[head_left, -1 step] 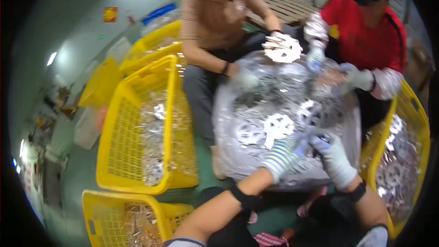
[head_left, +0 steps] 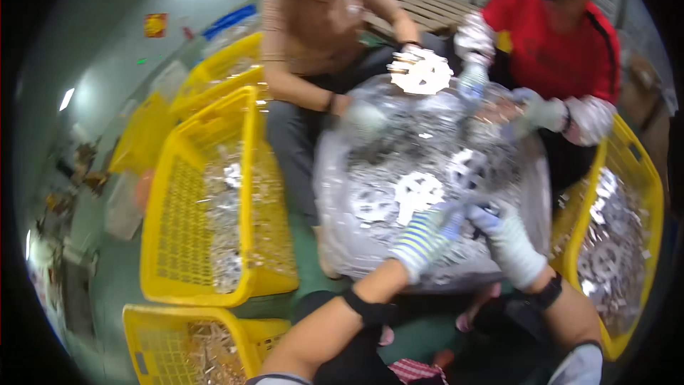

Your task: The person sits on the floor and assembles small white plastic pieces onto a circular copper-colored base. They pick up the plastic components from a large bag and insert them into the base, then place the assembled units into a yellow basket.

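Observation:
In striped work gloves, my left hand (head_left: 425, 237) and my right hand (head_left: 507, 241) meet over the near side of a grey tub (head_left: 335, 246) lined with clear plastic. The fingers of both are bent and pinched together; blur hides what lies between them. Below and around them the tub holds many flat silvery metal pieces. Bright cut-out discs stand out among these: a white one (head_left: 417, 192) just beyond my left hand, a duller one (head_left: 372, 204) to its left, and a spoked one (head_left: 468, 169) further back.
Across the tub, a person in a tan shirt (head_left: 320, 39) raises a shiny cut-out disc (head_left: 422, 73). Another in red (head_left: 563, 50) reaches in with gloved hands. Yellow baskets of metal pieces stand left (head_left: 158, 242) and right (head_left: 652, 192); another basket (head_left: 135, 328) sits at the lower left.
The whole view has shifted slightly, so everything lies a little further left in the picture. My hands stay together over the tub, hardly changed.

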`<state>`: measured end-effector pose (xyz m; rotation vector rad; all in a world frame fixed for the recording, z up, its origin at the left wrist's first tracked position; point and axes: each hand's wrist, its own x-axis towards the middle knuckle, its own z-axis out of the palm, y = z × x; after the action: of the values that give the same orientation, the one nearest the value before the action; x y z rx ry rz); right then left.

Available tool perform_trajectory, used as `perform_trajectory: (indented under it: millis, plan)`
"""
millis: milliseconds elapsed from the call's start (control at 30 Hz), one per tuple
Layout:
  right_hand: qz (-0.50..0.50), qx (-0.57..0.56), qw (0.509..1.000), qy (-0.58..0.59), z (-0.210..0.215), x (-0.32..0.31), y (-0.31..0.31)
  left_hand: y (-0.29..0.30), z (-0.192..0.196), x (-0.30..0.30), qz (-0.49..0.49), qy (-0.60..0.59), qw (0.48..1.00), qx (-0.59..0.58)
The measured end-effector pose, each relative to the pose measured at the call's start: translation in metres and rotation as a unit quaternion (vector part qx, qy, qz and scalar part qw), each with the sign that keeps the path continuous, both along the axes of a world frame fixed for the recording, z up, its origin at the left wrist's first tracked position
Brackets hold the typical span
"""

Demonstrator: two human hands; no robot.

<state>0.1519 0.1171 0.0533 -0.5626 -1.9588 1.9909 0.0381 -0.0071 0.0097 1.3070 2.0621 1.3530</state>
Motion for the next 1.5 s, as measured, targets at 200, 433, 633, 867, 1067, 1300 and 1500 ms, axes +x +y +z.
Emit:
perform_trajectory:
  millis: [200,433,633,867,1067,1300,1500]
  plan:
    - [0.018,-0.063,0.998,-0.003,-0.002,0.001,0.014,0.001,0.003,-0.005,-0.010,0.095,0.995,0.006]
    - [-0.049,-0.027,0.994,0.091,0.016,0.005,0.037,-0.002,0.033,-0.006,-0.089,-0.237,0.966,-0.044]
    - [0.033,0.277,0.954,0.108,0.006,0.011,0.035,-0.003,0.025,-0.005,-0.029,-0.363,0.930,0.055]
    - [0.104,0.294,0.946,0.087,0.012,0.015,0.036,-0.004,0.027,-0.011,-0.012,-0.278,0.960,0.022]
    - [0.249,0.303,0.920,-0.012,0.002,0.015,0.041,-0.006,0.035,-0.007,0.005,-0.277,0.960,0.021]
    - [0.192,0.131,0.972,-0.014,0.011,0.015,0.046,-0.020,0.022,-0.032,-0.004,-0.304,0.953,-0.009]
    - [0.063,0.303,0.946,0.099,0.003,0.011,0.043,-0.012,0.025,-0.017,0.030,-0.304,0.951,0.054]
